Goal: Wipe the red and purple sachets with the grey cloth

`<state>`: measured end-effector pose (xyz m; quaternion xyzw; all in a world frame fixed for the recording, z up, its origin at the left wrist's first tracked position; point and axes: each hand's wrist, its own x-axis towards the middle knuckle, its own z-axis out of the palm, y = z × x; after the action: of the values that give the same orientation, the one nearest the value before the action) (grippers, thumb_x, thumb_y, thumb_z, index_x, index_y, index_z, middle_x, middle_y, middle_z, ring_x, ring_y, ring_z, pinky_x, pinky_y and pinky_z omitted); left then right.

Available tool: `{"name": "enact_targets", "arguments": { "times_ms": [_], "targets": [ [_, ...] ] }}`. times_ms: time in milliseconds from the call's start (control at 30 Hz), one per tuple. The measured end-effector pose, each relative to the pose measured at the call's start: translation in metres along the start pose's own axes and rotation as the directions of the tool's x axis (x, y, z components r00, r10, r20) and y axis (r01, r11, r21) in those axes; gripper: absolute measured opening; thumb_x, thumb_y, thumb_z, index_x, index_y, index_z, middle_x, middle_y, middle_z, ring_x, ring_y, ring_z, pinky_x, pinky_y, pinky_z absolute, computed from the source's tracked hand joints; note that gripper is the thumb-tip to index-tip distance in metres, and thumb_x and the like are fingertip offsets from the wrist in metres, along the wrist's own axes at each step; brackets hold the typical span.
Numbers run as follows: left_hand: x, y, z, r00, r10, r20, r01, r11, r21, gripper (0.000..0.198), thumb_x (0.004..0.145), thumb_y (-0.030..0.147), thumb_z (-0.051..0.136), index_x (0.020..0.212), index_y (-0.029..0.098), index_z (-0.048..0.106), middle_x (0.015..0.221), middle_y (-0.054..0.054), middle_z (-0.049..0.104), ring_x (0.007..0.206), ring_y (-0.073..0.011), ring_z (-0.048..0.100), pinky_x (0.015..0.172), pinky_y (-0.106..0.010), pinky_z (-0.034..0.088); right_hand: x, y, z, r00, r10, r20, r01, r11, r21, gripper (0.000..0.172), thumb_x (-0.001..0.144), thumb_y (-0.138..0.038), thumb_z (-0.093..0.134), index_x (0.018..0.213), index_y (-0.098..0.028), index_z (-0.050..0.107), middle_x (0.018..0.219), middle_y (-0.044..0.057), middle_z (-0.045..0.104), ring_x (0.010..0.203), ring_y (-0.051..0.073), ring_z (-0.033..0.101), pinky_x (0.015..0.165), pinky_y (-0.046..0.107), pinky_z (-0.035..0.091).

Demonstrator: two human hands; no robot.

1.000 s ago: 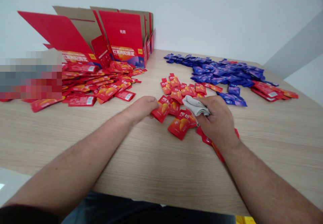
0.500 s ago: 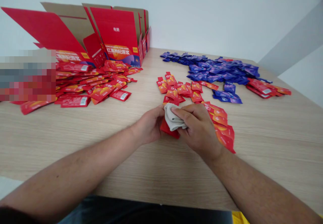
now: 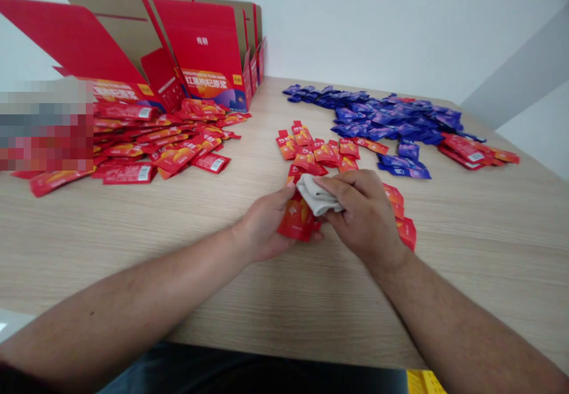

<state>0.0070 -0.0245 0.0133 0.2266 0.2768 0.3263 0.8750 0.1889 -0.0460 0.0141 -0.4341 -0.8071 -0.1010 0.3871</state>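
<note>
Both hands meet near mid-surface, just this side of centre. Left hand (image 3: 265,223): fingers and thumb clamped on one red sachet (image 3: 297,220), held tilted just above the wooden surface (image 3: 284,305). Right hand (image 3: 361,215): fingers closed on a folded grey cloth (image 3: 317,195), which is pressed against the sachet's upper end.

From the hands:
- 12 o'clock, near: small cluster of red sachets (image 3: 318,150).
- 1 o'clock, farther: pile of blue sachets (image 3: 382,117).
- 3 o'clock, partly under the right hand: a few more red packets (image 3: 403,223).
- 10 o'clock: large red sachet heap (image 3: 155,145), with opened red cartons (image 3: 202,50) behind it.
</note>
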Motion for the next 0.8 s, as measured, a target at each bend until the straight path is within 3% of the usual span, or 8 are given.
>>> {"name": "enact_targets", "arguments": {
  "times_ms": [133,300,367,433,533,633,733,800],
  "targets": [
    [0.001,0.001,0.000,0.998,0.031,-0.047,-0.031,0.999,0.008,0.039,0.104,0.037,0.039,0.103,0.017,0.072,0.091,-0.010,0.073,0.077,-0.0212,0.068,0.066,-0.033,0.056,0.000,-0.009,0.001,1.000,0.011,0.005,-0.011,1.000,-0.028,0.036,0.088,-0.012,0.068,0.123,-0.021,0.071,0.102,0.010,0.070,0.095,0.027,0.061,0.083,0.042,0.051],
    [0.001,0.012,-0.001,0.996,-0.037,-0.084,0.034,0.999,-0.032,0.052,0.104,0.044,0.032,0.096,0.012,0.073,0.094,-0.014,0.075,0.091,-0.0252,0.072,0.080,-0.036,0.057,-0.004,-0.034,0.002,0.933,-0.266,0.241,0.231,0.959,0.161,0.023,0.097,-0.016,0.062,0.117,-0.020,0.072,0.101,0.007,0.072,0.091,0.023,0.060,0.083,0.039,0.050],
    [0.000,0.011,-0.002,0.996,-0.027,-0.079,0.025,0.999,-0.028,0.049,0.103,0.043,0.034,0.098,0.013,0.073,0.095,-0.014,0.075,0.090,-0.0247,0.072,0.080,-0.036,0.057,-0.004,-0.028,0.000,0.950,-0.219,0.221,0.194,0.972,0.130,0.026,0.097,-0.016,0.062,0.121,-0.019,0.071,0.104,0.008,0.071,0.093,0.024,0.060,0.084,0.039,0.050],
    [-0.001,0.007,-0.001,0.998,-0.024,-0.052,0.024,1.000,-0.007,0.044,0.103,0.042,0.037,0.102,0.015,0.072,0.095,-0.013,0.075,0.086,-0.0239,0.071,0.074,-0.036,0.056,-0.003,-0.014,-0.002,0.989,-0.078,0.127,0.075,0.997,0.030,0.032,0.093,-0.015,0.066,0.125,-0.020,0.070,0.106,0.010,0.070,0.097,0.026,0.061,0.085,0.041,0.050],
    [-0.003,0.002,-0.001,0.997,-0.074,0.028,0.073,0.997,0.024,0.043,0.104,0.042,0.037,0.110,0.017,0.071,0.096,-0.012,0.075,0.081,-0.0242,0.070,0.064,-0.034,0.054,-0.001,0.001,-0.003,0.998,0.059,-0.007,-0.059,0.996,-0.068,0.037,0.087,-0.012,0.068,0.124,-0.020,0.071,0.103,0.011,0.068,0.096,0.027,0.061,0.083,0.041,0.051],
    [-0.003,0.004,-0.003,0.998,-0.063,-0.002,0.063,0.998,0.014,0.042,0.103,0.041,0.038,0.104,0.015,0.071,0.087,-0.011,0.074,0.075,-0.0225,0.069,0.063,-0.033,0.053,-0.001,-0.006,-0.001,0.993,-0.065,0.099,0.065,0.998,0.002,0.032,0.088,-0.010,0.066,0.118,-0.017,0.073,0.098,0.010,0.069,0.091,0.026,0.060,0.080,0.040,0.051],
    [0.001,0.011,-0.010,0.997,-0.068,-0.039,0.068,0.998,-0.007,0.050,0.099,0.050,0.039,0.102,0.013,0.072,0.081,-0.012,0.073,0.075,-0.0242,0.069,0.071,-0.036,0.055,-0.003,-0.025,0.002,0.924,-0.274,0.268,0.241,0.959,0.149,0.021,0.096,-0.016,0.063,0.113,-0.020,0.073,0.096,0.007,0.070,0.089,0.022,0.060,0.082,0.039,0.052],
    [0.004,0.015,-0.015,0.998,-0.058,-0.039,0.057,0.998,-0.029,0.054,0.096,0.052,0.038,0.102,0.011,0.073,0.076,-0.011,0.071,0.072,-0.0248,0.068,0.072,-0.038,0.056,-0.004,-0.032,0.003,0.909,-0.329,0.256,0.271,0.933,0.236,0.019,0.097,-0.019,0.064,0.114,-0.020,0.072,0.096,0.006,0.070,0.090,0.021,0.061,0.084,0.038,0.053]
  ]
}}
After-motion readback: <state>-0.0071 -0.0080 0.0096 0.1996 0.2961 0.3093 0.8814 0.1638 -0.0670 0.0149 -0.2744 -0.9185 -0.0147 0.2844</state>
